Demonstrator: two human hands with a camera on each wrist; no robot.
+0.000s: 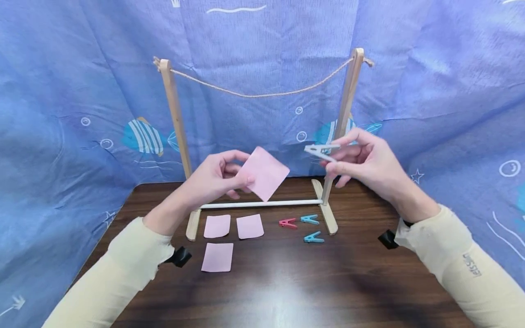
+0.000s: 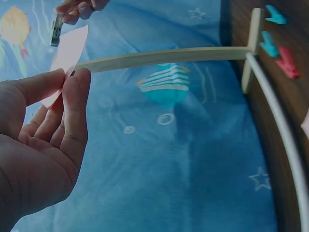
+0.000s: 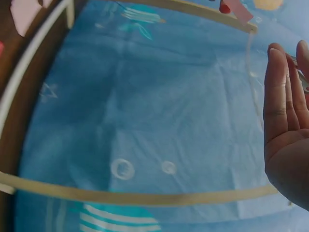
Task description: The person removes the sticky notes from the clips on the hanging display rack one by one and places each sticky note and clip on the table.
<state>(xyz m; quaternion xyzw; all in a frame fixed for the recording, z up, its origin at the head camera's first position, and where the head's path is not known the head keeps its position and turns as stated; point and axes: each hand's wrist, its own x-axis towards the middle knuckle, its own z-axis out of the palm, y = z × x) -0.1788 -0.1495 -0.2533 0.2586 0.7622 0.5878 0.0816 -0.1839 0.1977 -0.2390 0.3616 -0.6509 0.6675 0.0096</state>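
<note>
My left hand (image 1: 209, 177) pinches a pink square of paper (image 1: 266, 174) between thumb and fingers, raised above the table with one corner pointing up. To its right, my right hand (image 1: 371, 161) grips a pale grey clothespin (image 1: 315, 149) by its handle end, its nose pointing left toward the paper. A gap separates the two in the head view. Above both hands a twine line (image 1: 262, 95) sags between two wooden posts. In the right wrist view the clothespin is mostly hidden behind the fingers (image 3: 277, 92).
Three more pink squares (image 1: 217, 257) lie on the dark wooden table (image 1: 348, 282) at left. Right of them lie a red clothespin (image 1: 288, 223) and two blue clothespins (image 1: 313, 237). The posts (image 1: 176, 114) stand on wooden feet joined by a white rod (image 1: 262, 203), before a blue curtain (image 1: 262, 41).
</note>
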